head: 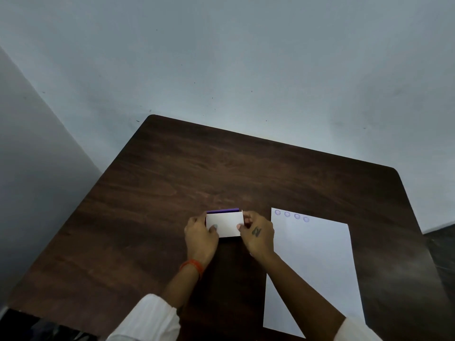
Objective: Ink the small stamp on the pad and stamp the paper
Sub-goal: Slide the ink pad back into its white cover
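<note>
A small white ink pad case (225,225) with a purple strip along its far edge sits on the dark wooden table (172,183). My left hand (200,238) grips its left side, thumb on the lid. My right hand (257,236) grips its right side, thumb on the lid. A white sheet of paper (317,264) lies to the right of the case, with several round purple stamp marks (291,215) in a row along its top edge. My right forearm crosses the sheet's lower left corner. The small stamp is not visible.
The table stands against a pale wall (246,57), with its far edge and rounded corners in view. A dark object (37,328) lies at the bottom left corner of the view. Dark floor shows at the right (440,254).
</note>
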A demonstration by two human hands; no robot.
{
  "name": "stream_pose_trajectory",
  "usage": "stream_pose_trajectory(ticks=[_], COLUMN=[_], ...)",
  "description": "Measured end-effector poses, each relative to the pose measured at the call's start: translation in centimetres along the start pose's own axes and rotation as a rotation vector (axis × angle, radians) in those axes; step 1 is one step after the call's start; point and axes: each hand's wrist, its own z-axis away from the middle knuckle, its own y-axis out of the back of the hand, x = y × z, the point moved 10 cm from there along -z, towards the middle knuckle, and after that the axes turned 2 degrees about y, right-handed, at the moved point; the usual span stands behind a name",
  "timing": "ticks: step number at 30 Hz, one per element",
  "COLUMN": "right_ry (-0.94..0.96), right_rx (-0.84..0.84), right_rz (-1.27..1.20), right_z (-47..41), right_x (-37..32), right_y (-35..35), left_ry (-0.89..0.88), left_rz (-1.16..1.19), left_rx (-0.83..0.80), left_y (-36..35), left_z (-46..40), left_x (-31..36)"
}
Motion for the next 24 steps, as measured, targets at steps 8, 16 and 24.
stream_pose_trajectory(ticks=[8, 16, 24], right_ry=[-0.016, -0.015, 0.000], right_rx=[-0.030, -0.050, -0.047], right_rz=[0.036, 0.063, 0.078], right_z=[-0.5, -1.0, -1.3], right_x=[0.6, 0.9, 1.0], right_y=[-0.8, -1.4, -1.8], left_ry=[0.014, 0.013, 0.023], left_rz=[-0.005, 0.011, 0.026], left_rx=[0.014, 0.031, 0.054], left_y=[-0.6, -0.8, -0.2], left_z=[-0.4, -0.9, -1.0], left_x=[-0.6, -0.9, -1.0])
